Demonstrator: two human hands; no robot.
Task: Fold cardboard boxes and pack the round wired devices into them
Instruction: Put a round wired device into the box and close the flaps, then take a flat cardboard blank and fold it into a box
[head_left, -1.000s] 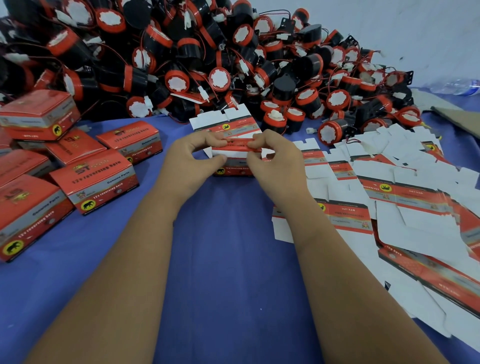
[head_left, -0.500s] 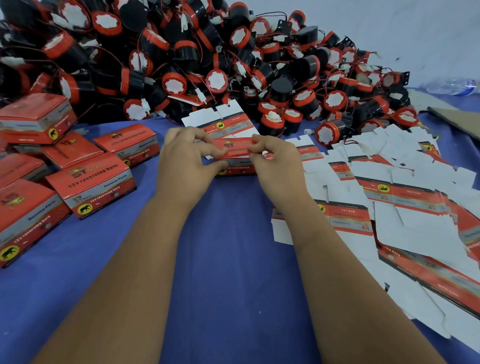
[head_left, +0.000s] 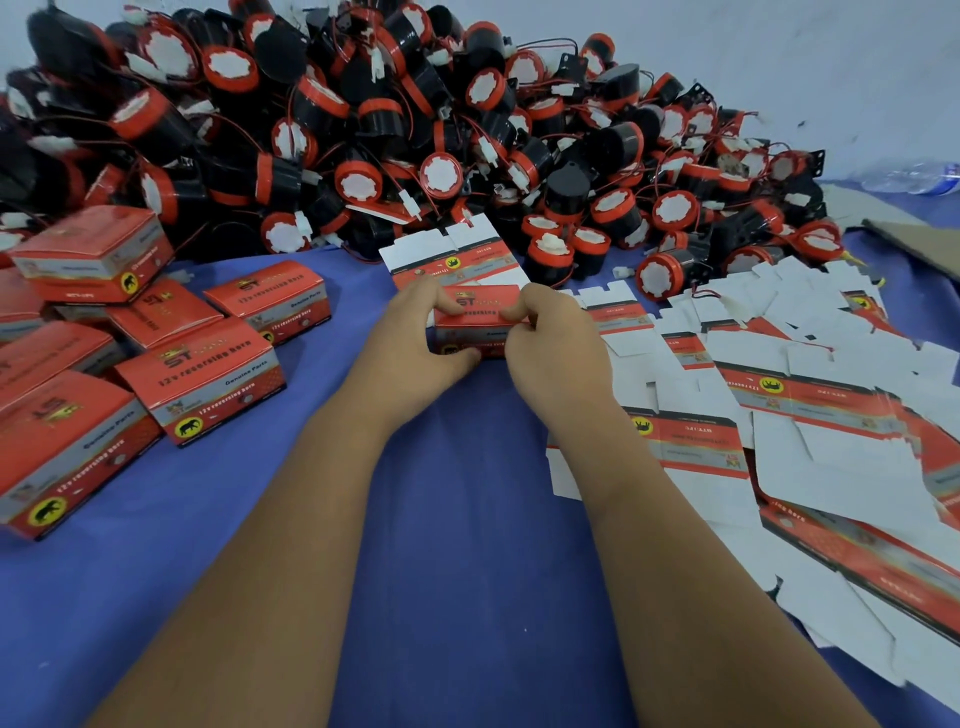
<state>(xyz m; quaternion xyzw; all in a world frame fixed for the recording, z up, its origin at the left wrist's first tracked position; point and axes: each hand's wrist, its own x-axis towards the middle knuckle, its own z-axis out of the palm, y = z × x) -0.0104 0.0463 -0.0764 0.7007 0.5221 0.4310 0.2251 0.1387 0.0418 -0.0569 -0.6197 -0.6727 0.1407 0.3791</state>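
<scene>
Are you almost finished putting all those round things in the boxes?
Not nearly. Done: several closed red boxes sit at the left on the blue cloth. In hand: the left hand and right hand both grip one box, closing it up. Left: a big heap of round wired devices behind, and many flat unfolded boxes at the right.
</scene>
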